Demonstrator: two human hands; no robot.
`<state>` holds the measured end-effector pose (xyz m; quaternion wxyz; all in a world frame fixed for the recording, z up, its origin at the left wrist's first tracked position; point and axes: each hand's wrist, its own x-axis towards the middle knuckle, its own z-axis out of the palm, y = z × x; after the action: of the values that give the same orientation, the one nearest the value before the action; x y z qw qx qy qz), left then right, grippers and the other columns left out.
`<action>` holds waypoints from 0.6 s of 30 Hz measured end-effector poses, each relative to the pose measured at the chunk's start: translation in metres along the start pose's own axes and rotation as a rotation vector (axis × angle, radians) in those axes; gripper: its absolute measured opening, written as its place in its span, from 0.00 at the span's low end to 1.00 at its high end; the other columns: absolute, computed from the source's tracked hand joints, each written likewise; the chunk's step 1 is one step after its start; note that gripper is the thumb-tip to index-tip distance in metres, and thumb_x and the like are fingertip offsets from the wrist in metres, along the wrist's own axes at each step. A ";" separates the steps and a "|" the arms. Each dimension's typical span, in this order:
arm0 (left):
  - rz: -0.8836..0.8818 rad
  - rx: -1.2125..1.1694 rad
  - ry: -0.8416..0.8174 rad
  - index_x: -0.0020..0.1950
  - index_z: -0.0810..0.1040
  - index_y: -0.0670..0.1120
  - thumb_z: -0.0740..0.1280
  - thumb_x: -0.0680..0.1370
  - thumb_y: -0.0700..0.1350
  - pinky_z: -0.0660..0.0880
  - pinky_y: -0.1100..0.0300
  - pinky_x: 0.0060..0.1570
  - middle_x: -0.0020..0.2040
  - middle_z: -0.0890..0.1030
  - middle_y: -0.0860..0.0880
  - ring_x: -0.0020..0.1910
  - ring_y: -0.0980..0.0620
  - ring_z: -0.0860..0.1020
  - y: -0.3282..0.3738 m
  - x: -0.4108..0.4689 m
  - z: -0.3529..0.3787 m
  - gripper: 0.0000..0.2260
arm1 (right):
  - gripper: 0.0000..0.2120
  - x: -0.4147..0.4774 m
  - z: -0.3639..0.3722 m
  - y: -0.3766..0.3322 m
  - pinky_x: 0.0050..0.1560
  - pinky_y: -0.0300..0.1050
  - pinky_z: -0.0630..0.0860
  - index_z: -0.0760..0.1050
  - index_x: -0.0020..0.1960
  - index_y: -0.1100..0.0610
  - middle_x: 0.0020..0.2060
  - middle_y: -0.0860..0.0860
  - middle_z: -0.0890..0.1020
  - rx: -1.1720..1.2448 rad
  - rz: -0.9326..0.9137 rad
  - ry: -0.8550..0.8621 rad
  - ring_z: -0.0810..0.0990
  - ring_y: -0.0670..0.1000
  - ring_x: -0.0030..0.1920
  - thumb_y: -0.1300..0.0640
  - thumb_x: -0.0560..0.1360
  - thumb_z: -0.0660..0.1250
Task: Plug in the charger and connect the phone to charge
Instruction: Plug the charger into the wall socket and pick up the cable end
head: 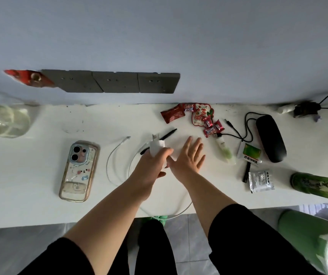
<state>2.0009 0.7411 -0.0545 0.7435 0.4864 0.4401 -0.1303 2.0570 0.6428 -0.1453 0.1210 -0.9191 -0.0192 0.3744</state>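
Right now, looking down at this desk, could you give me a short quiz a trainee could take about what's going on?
1. True or false: the white charger is already plugged into the grey wall sockets.
2. Which hand holds the charger? A) left hand B) right hand C) neither
3. Fill in: the phone lies camera-side ____ on the white desk, to the left of the white cable.

Key
1. False: it is held above the desk, prongs pointing toward the wall.
2. A: the left fingers wrap it; the right hand is open and flat, holding nothing.
3. up: the lenses face the camera.
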 end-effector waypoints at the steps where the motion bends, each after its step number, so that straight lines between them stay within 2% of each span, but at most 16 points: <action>1: 0.009 0.015 -0.042 0.47 0.75 0.52 0.64 0.74 0.50 0.75 0.56 0.48 0.46 0.78 0.52 0.45 0.54 0.77 0.005 0.001 -0.003 0.04 | 0.55 0.004 0.004 -0.006 0.69 0.54 0.26 0.21 0.71 0.51 0.66 0.52 0.18 -0.015 0.040 -0.029 0.20 0.53 0.69 0.30 0.68 0.59; 3: 0.038 0.078 -0.071 0.52 0.75 0.49 0.61 0.77 0.47 0.76 0.63 0.46 0.48 0.76 0.50 0.47 0.54 0.76 0.014 0.004 -0.008 0.06 | 0.59 0.009 0.008 -0.010 0.67 0.56 0.23 0.13 0.63 0.50 0.58 0.51 0.11 -0.043 0.083 -0.070 0.14 0.53 0.63 0.27 0.65 0.59; 5: 0.069 0.136 -0.068 0.58 0.73 0.47 0.59 0.79 0.42 0.76 0.71 0.37 0.48 0.75 0.50 0.44 0.57 0.76 0.023 0.008 -0.011 0.09 | 0.59 0.011 0.008 -0.009 0.62 0.55 0.19 0.09 0.57 0.48 0.55 0.49 0.09 -0.046 0.091 -0.103 0.10 0.51 0.59 0.24 0.62 0.57; 7: 0.101 0.146 -0.047 0.60 0.74 0.46 0.59 0.80 0.45 0.78 0.66 0.43 0.46 0.76 0.51 0.43 0.57 0.76 0.034 0.010 -0.011 0.10 | 0.58 0.011 0.007 -0.008 0.60 0.54 0.17 0.09 0.57 0.47 0.55 0.48 0.09 -0.045 0.080 -0.125 0.09 0.49 0.57 0.20 0.58 0.51; 8: 0.141 0.156 -0.033 0.59 0.75 0.45 0.61 0.79 0.48 0.77 0.62 0.46 0.45 0.77 0.51 0.43 0.56 0.77 0.040 0.012 -0.010 0.11 | 0.57 0.011 0.007 -0.008 0.61 0.54 0.18 0.09 0.56 0.46 0.55 0.48 0.09 -0.043 0.076 -0.131 0.09 0.49 0.57 0.19 0.56 0.48; 10: 0.237 0.163 0.003 0.49 0.79 0.44 0.66 0.76 0.54 0.77 0.60 0.46 0.38 0.79 0.52 0.41 0.55 0.78 0.050 0.017 -0.009 0.13 | 0.56 0.010 0.007 -0.009 0.63 0.54 0.19 0.09 0.56 0.45 0.56 0.47 0.09 -0.039 0.077 -0.137 0.10 0.49 0.58 0.19 0.57 0.48; 12: 0.319 0.178 0.081 0.36 0.79 0.47 0.69 0.72 0.58 0.73 0.70 0.35 0.28 0.79 0.56 0.32 0.60 0.77 0.058 0.021 -0.008 0.15 | 0.57 0.009 0.007 -0.009 0.64 0.54 0.20 0.08 0.55 0.45 0.57 0.47 0.10 -0.041 0.078 -0.131 0.11 0.50 0.59 0.19 0.59 0.50; 14: 0.339 0.140 0.166 0.31 0.77 0.48 0.70 0.69 0.61 0.71 0.73 0.29 0.25 0.79 0.57 0.28 0.62 0.77 0.061 0.025 -0.008 0.17 | 0.56 0.009 0.007 -0.009 0.65 0.54 0.20 0.08 0.55 0.44 0.57 0.47 0.11 -0.042 0.075 -0.127 0.11 0.50 0.60 0.19 0.59 0.50; 15: 0.328 0.108 0.192 0.31 0.78 0.48 0.71 0.68 0.62 0.73 0.72 0.31 0.25 0.79 0.56 0.28 0.61 0.78 0.062 0.028 -0.008 0.18 | 0.56 0.009 0.007 -0.009 0.65 0.54 0.20 0.08 0.55 0.44 0.57 0.47 0.10 -0.039 0.074 -0.130 0.11 0.50 0.60 0.19 0.59 0.50; 18: 0.301 0.052 0.221 0.32 0.80 0.47 0.71 0.67 0.62 0.80 0.60 0.43 0.28 0.80 0.54 0.31 0.58 0.79 0.065 0.033 -0.008 0.19 | 0.56 0.008 0.006 -0.010 0.65 0.55 0.21 0.09 0.56 0.44 0.57 0.47 0.11 -0.037 0.073 -0.137 0.11 0.50 0.59 0.19 0.59 0.50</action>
<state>2.0565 0.7877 -0.0415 0.6891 0.5771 0.4377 0.0253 2.0590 0.6550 -0.1526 0.0885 -0.8936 -0.0007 0.4400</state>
